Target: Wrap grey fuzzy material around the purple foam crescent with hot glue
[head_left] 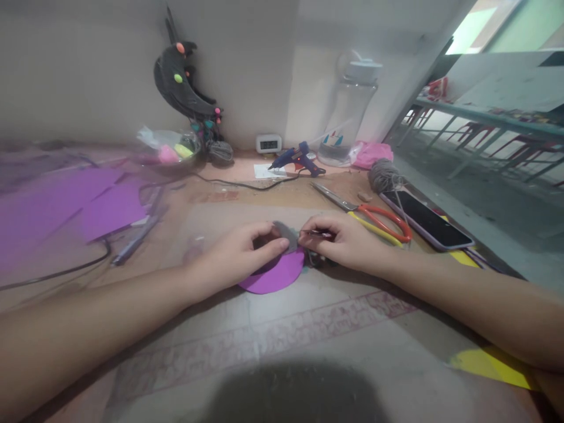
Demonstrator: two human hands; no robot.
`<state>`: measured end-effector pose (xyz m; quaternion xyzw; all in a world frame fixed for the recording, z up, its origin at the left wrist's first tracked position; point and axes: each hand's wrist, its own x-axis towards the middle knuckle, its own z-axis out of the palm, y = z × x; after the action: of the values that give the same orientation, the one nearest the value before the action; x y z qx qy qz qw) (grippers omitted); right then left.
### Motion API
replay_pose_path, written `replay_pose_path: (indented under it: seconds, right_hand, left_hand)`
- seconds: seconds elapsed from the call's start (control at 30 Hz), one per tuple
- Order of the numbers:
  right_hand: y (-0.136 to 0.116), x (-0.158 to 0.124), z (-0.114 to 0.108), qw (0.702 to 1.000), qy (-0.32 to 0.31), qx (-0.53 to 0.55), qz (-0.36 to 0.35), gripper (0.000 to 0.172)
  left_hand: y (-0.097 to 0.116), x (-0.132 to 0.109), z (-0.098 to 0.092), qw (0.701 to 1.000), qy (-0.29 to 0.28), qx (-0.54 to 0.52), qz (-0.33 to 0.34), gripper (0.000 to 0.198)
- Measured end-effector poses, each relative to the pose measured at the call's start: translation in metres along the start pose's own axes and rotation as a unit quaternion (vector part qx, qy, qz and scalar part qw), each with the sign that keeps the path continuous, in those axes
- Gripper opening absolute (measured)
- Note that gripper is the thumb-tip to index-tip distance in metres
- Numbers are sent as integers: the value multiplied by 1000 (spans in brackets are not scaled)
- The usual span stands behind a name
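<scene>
A flat purple piece with a rounded edge lies on the table in front of me, perhaps paper or foam. Against its upper part stands a grey piece, partly covered by my fingers. My left hand grips the two from the left, its thumb pressed on the grey one. At their right edge my right hand is closed in a pinch. Something thin and dark shows between its fingers, too small to name. Below this hand lies a small dark tangle, mostly hidden.
Scissors, a phone and a grey yarn ball lie to the right. Behind are a glue gun with its cord, a small clock and a clear bottle. Purple sheets and a pen lie left.
</scene>
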<state>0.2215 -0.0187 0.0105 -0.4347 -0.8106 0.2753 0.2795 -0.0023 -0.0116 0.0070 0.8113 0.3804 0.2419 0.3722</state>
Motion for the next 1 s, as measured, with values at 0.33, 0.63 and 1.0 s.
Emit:
replay_pose_path:
  seconds: [0.33, 0.63, 1.0]
  right_hand:
    - [-6, -1, 1, 997, -53, 11, -45, 13]
    - [-5, -2, 4, 998, -64, 10, -29, 13]
    - [-4, -3, 4, 996, -59, 9, -62, 13]
  left_hand:
    - [1, 1, 1, 1000, 22, 0, 2, 26]
    - [2, -3, 0, 1000, 5, -26, -8, 33]
    - [4, -4, 1, 1000, 6, -4, 2, 26]
